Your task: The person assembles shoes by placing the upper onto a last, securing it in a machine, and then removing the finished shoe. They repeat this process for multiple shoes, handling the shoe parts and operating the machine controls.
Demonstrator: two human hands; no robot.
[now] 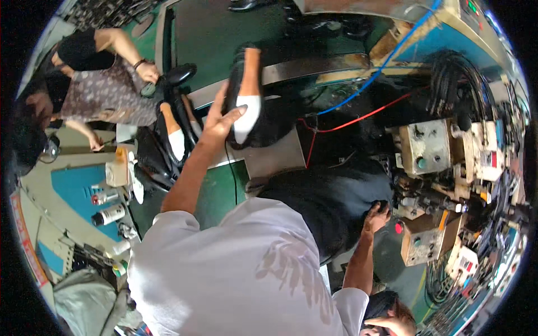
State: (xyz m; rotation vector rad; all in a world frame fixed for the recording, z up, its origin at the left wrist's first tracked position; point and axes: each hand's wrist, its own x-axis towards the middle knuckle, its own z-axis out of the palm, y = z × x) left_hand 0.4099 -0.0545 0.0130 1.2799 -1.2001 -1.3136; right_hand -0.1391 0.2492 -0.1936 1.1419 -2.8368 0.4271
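My left hand (pixel 218 119) grips a black shoe (pixel 234 101) from its side, thumb pressed on the underside. That underside is turned up and shows a white front part and an orange-brown rear part. The shoe hangs out in front of me, above a metal plate (pixel 274 152). My right hand (pixel 378 217) is lowered at my right, close to the machine, beside my dark-clothed leg (pixel 336 196). Its fingers are curled, with something dark at them that I cannot make out.
At the left a co-worker (pixel 106 95) handles another black shoe (pixel 175 140) with the same white and brown underside. Machine control boxes (pixel 426 147) line the right. Blue (pixel 370 84) and red hoses (pixel 358 119) cross ahead. A green conveyor (pixel 224 39) runs at the back. Another person (pixel 392 316) is low right.
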